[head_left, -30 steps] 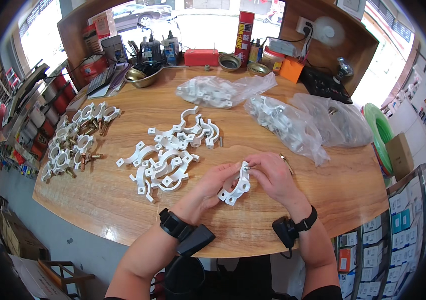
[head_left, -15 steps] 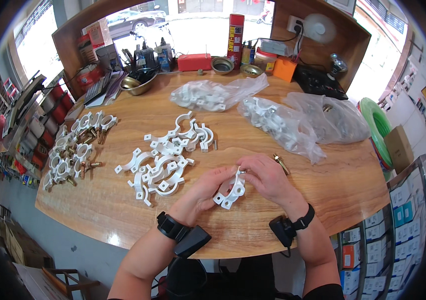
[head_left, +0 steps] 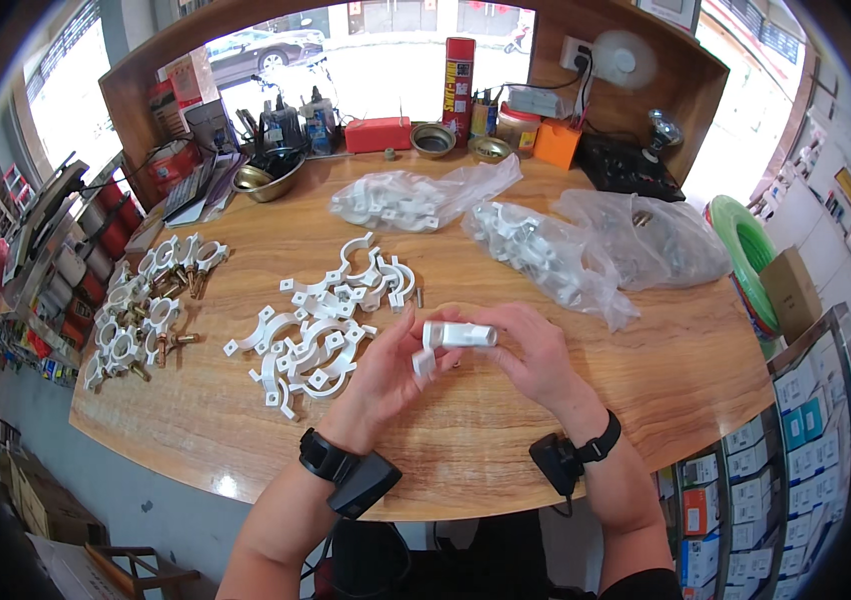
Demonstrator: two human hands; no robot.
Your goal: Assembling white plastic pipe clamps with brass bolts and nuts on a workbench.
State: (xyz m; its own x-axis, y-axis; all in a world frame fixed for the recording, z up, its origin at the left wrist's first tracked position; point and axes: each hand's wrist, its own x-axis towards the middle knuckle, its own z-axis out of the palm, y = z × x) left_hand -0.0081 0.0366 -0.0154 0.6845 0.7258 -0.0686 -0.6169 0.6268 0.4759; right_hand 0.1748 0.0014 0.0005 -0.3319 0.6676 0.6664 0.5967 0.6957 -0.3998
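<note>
A white plastic pipe clamp is held just above the front middle of the table, its smooth outer side facing up. My left hand grips its left end, fingers curled behind it. At the opposite end, my right hand pinches it between thumb and fingers. Left of my hands lies a loose heap of white half clamps, with a small metal screw at its right edge. Farther left are several ring-shaped white clamps with brass-coloured bolts attached.
Clear plastic bags of white clamps lie across the back, beside another bag at right. Behind them stand a red spray can, metal bowls and an orange box. A green hose coil stands beyond the right edge.
My hands have turned the clamp so its outer side faces up, raising it slightly. My right hand has shifted to its right end. The bolt that lay beside that hand is now out of sight.
</note>
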